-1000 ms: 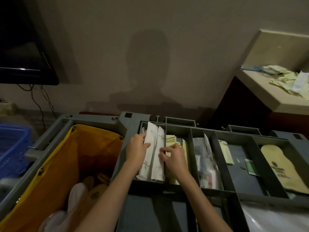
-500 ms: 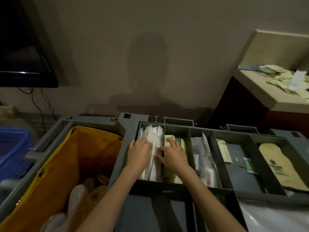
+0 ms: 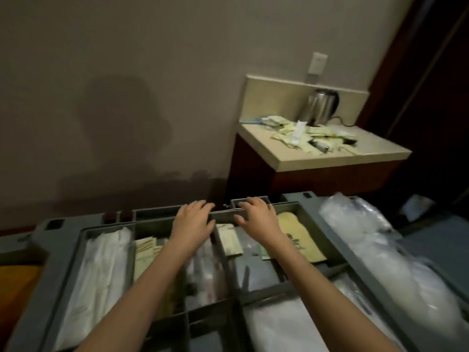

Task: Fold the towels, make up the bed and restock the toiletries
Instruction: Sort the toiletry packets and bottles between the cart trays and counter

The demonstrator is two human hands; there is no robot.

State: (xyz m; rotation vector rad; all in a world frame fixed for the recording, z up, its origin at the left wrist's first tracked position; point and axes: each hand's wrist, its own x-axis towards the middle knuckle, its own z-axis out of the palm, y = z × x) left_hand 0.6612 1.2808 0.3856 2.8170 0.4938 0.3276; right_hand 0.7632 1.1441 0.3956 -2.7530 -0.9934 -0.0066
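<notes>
A grey housekeeping cart tray (image 3: 63, 252) with several compartments fills the lower view. White packets (image 3: 101, 270) lie in its left compartment, yellowish sachets (image 3: 144, 252) beside them, and a cream packet (image 3: 229, 240) in a middle one. A pale yellow slipper (image 3: 302, 237) lies in the right compartment. My left hand (image 3: 194, 221) and my right hand (image 3: 256, 215) hover over the tray's far rim with fingers spread and relaxed, holding nothing. A heap of toiletry sachets (image 3: 312, 139) lies on the beige counter (image 3: 330, 158) at the right.
A steel kettle (image 3: 321, 106) stands at the back of the counter under a wall socket (image 3: 317, 63). Clear plastic-wrapped bundles (image 3: 380, 250) lie along the cart's right side. An orange bag (image 3: 15, 288) shows at the left edge. A dark door frame rises at the far right.
Both hands have left the white packets in the left compartment and moved right, above the tray's far rim. The view has swung right, bringing the counter and kettle into sight.
</notes>
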